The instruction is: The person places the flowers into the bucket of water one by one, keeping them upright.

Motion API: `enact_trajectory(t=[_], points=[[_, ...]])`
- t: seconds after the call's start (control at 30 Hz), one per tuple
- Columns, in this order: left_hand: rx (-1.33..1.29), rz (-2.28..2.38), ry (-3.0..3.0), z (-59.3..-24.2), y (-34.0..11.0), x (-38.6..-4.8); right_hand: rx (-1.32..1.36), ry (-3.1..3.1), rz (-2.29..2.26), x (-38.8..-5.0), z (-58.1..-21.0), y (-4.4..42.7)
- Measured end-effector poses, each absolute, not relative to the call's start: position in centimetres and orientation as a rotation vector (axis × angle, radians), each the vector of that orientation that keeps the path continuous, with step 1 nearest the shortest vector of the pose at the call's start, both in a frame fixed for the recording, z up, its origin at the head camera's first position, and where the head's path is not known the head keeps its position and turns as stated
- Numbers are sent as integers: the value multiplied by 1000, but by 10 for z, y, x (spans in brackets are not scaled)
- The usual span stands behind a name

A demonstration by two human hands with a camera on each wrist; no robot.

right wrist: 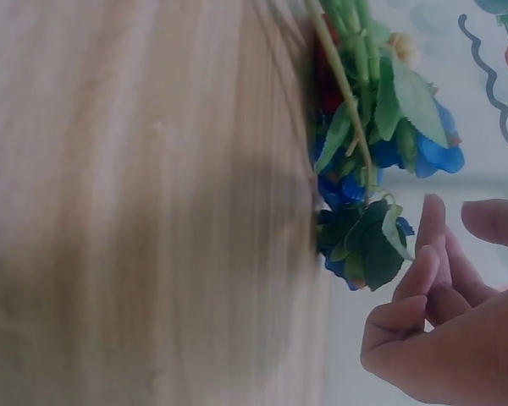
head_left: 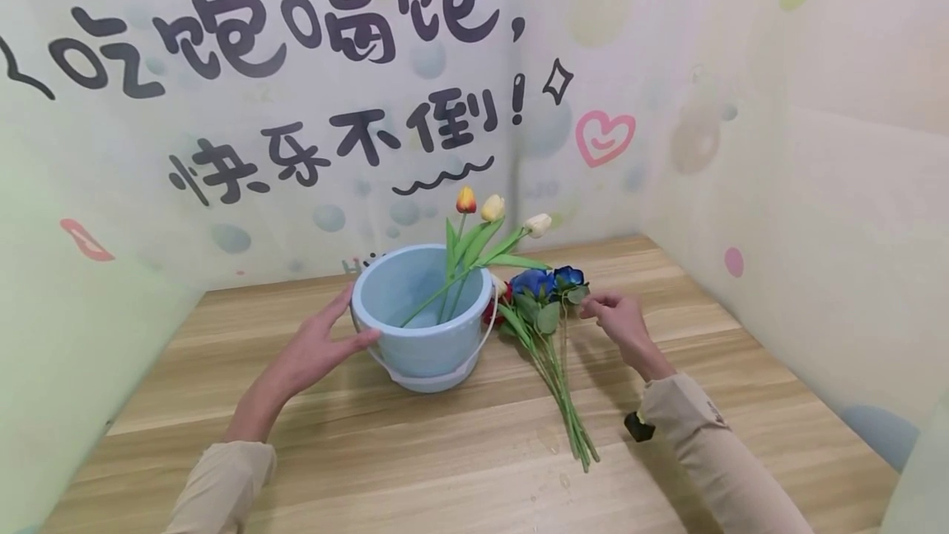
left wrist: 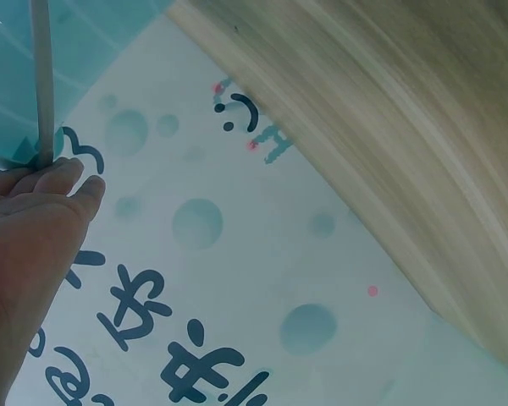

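Note:
A light blue bucket [head_left: 426, 357] stands upright on the table, its white handle [head_left: 485, 336] hanging down. My left hand [head_left: 306, 353] holds it by the left side, thumb at the front of the rim and fingers farther back. Several tulips, one orange-red [head_left: 465, 200] and others cream [head_left: 493, 208], lean inside the bucket with their heads above the rim. To its right lies a bunch of stems with blue roses [head_left: 532, 282] and some red petals [head_left: 491, 311]. Beside the rightmost blue rose [head_left: 568, 277], my right hand [head_left: 623, 326] has thumb and forefinger apart, gripping nothing.
A small black object [head_left: 639, 427] lies near my right sleeve [head_left: 685, 410]. The wood-grain table [head_left: 356, 468] meets a printed cloth wall [head_left: 296, 229] behind, with more cloth at both sides. The flower stems [head_left: 571, 410] point towards the table's front.

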State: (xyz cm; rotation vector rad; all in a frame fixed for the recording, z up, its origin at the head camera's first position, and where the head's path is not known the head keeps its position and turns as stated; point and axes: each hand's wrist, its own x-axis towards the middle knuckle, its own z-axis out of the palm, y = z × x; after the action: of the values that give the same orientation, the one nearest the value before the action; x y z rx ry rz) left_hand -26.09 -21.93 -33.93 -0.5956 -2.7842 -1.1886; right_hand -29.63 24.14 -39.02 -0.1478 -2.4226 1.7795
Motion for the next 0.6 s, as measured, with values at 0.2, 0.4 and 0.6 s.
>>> enact_trajectory(t=[0.2,0.4,0.6], points=[[-587,-1196,-2785,-339,-219,-260,-76,-2494,1769,-296,-396,241],[-579,-1190,-2796,-338,-219,-260,-33,-2533,1753,-297,-401,239],[-584,-1194,-2793,-339,-219,-261,15,-2561,1783,-300,-407,240]])
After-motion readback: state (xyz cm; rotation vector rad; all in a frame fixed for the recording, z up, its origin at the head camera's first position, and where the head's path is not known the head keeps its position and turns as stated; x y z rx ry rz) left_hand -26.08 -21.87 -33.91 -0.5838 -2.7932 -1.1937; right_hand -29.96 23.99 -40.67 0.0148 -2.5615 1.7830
